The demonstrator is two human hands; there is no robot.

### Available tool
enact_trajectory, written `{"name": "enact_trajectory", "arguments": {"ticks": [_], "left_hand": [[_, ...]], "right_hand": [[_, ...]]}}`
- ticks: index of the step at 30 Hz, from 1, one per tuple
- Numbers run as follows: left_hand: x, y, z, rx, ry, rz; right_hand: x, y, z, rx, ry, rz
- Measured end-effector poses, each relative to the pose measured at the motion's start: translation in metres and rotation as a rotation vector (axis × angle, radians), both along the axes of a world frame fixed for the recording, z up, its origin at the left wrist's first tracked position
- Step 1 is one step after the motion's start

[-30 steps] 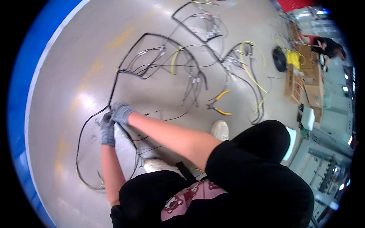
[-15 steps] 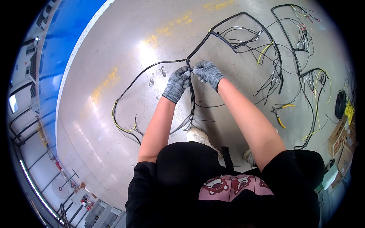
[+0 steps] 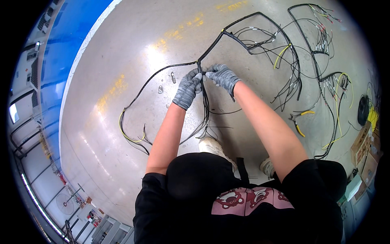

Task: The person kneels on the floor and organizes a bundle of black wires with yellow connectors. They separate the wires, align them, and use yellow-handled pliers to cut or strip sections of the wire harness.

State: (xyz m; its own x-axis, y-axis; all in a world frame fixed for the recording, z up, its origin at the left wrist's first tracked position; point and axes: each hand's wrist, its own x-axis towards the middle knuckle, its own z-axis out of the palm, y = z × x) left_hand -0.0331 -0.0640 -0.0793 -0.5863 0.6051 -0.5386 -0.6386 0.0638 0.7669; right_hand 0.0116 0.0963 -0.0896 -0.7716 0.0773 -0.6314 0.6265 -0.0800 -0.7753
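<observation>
**Both grey-gloved hands at the trunk of a black wire harness [image 3: 206, 99], just near of its fork**

Nearest, below the hands: a light shoe [image 3: 213, 147] on the grey floor [image 3: 134, 53], close to the trunk's loose, spread-out wire ends [image 3: 206, 127]. From there, running away to the far side, straight up to the gloves.

Left hand [image 3: 188, 87]: on the left side of the trunk, thumb and fingers closed together, pinching the trunk between the tips. Right hand [image 3: 222, 78]: on the right side, slightly farther along, fingers curled with the tips right beside the trunk. Cannot tell whether pinched on it or on something small against it.

Just beyond the fingertips: the bare fork [image 3: 199, 62] of the harness, near enough to the gloves to leave only a short stretch of trunk in between. From the fork, a left branch [image 3: 177, 65] curving back toward the near side, and a far branch [image 3: 211, 47] slanting away to the right, then bending back with many thin labelled wires.

Well apart, to the right: yellow-handled pliers [image 3: 295, 117], open, on the floor. Farther right: another run of black cable [image 3: 316, 67], a black coil [image 3: 363, 110] and a cardboard box [image 3: 360, 144]. Far left: a blue surface [image 3: 77, 44] with a white edge.
</observation>
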Motion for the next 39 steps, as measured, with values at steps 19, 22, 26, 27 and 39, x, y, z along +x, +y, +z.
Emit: {"name": "enact_trajectory", "arguments": {"ticks": [19, 22, 26, 27, 39], "left_hand": [[-0.027, 0.023, 0.029, -0.45, 0.087, -0.187], [-0.031, 0.027, 0.04, -0.464, 0.059, -0.241], [-0.037, 0.018, 0.035, -0.419, 0.051, -0.24], [-0.037, 0.019, 0.034, -0.399, 0.037, -0.234], [-0.034, 0.007, 0.023, -0.429, 0.212, -0.282]], "right_hand": [[0.019, -0.004, 0.031, 0.112, 0.201, 0.038], [0.021, 0.006, 0.018, -0.089, 0.057, -0.101], [0.039, -0.001, 0.004, -0.152, -0.019, -0.068], [0.043, -0.004, 0.004, -0.174, -0.001, -0.064], [0.026, -0.042, 0.033, 0.401, 0.218, 0.234]]}}
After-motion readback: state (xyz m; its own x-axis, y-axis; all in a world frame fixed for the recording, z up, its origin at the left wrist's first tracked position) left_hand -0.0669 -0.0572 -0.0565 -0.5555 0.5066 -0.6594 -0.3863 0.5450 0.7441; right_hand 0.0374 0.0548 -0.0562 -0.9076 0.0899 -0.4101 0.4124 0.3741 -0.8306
